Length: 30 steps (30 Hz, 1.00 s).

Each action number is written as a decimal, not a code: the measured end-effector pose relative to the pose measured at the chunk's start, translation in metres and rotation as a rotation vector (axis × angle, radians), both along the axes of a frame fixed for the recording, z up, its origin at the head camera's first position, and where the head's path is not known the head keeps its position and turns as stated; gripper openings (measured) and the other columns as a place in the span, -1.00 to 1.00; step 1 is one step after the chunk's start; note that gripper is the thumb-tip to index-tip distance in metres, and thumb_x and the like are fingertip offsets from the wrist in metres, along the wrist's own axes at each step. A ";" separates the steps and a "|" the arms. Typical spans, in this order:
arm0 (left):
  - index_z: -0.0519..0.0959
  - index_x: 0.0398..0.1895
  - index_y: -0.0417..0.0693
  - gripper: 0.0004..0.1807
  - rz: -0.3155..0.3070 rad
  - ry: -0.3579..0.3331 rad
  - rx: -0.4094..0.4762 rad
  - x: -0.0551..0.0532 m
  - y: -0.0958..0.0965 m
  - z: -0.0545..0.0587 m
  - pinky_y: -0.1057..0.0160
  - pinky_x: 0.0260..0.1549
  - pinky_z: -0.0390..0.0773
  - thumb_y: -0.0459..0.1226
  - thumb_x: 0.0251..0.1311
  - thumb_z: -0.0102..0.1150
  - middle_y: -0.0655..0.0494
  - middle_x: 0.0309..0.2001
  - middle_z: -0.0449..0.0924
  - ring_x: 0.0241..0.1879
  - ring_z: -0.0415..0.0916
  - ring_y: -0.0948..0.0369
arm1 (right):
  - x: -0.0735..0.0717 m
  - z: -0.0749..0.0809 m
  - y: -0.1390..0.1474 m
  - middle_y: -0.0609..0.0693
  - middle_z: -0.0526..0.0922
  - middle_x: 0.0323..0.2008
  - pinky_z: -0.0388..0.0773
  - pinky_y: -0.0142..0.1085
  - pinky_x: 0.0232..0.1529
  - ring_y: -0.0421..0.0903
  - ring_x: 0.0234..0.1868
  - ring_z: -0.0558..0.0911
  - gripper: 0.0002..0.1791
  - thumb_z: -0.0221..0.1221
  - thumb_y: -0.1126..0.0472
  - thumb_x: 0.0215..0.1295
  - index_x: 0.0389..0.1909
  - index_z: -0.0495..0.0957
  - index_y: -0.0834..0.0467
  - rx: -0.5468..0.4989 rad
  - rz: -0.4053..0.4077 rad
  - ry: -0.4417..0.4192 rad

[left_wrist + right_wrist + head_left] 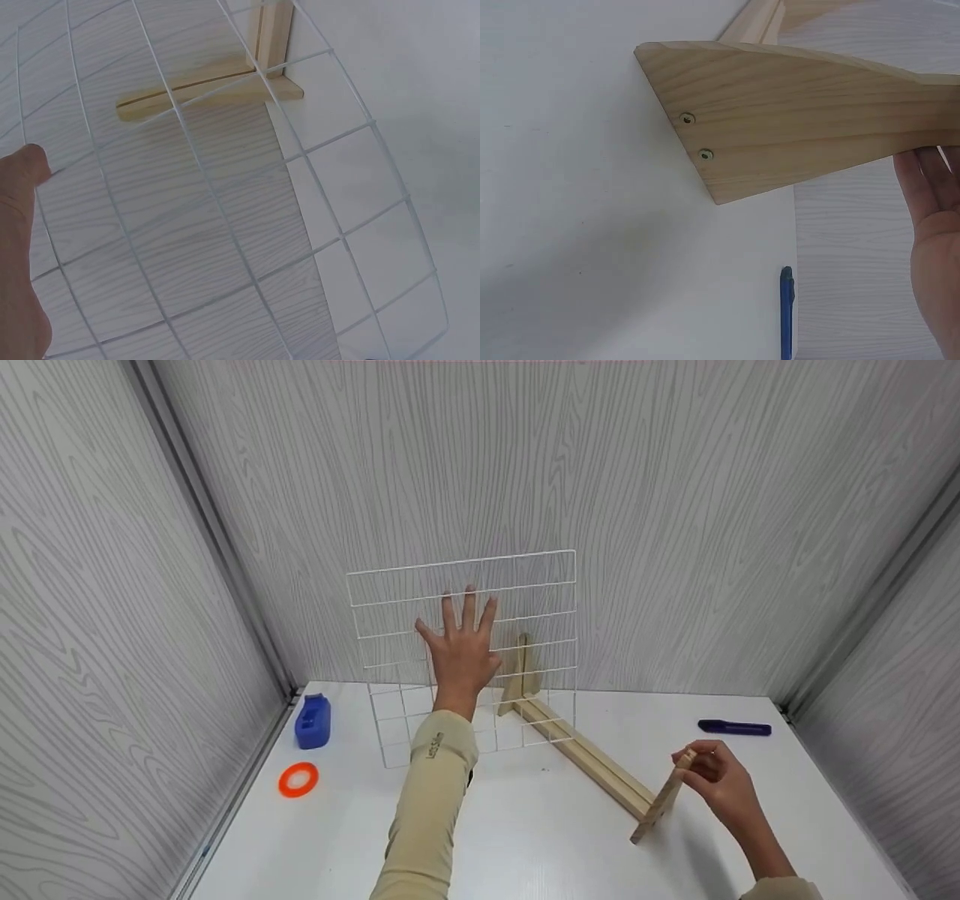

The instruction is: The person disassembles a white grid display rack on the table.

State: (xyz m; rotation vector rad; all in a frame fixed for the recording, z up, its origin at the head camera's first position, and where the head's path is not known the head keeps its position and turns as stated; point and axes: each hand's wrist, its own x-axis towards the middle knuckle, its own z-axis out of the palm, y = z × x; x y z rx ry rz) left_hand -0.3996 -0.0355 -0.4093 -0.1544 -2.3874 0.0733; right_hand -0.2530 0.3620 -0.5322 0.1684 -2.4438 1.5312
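My left hand [461,652] lies against a white wire grid panel [538,583], its fingers spread and straight over the wires. The panel stands tilted upright near the back wall. In the left wrist view the thumb [34,161] meets one of the wires. On the right, my right hand [720,784] pinches the top of the near end piece of a wooden stand [592,761]. This stand has a grooved long bar between two upright end pieces. Two screw heads show low on the near end piece [780,112] in the right wrist view.
A blue tape dispenser [313,722] and an orange ring [298,779], like a tape roll, lie on the left of the white table [525,840]. Near the right edge rests a dark blue utility knife [734,727]. Grey wood-patterned walls [637,510] stand behind and on both sides.
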 end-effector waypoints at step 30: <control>0.10 0.61 0.31 0.03 0.024 -0.129 0.039 0.002 -0.010 -0.018 -0.60 0.19 0.23 0.13 0.06 0.37 0.02 0.63 0.01 0.55 0.06 -0.21 | 0.031 -0.013 -0.006 -0.09 0.74 0.00 0.61 -0.61 -0.10 -0.53 -0.06 0.65 -0.58 0.36 0.27 0.28 0.16 0.60 0.12 0.078 -0.186 0.083</control>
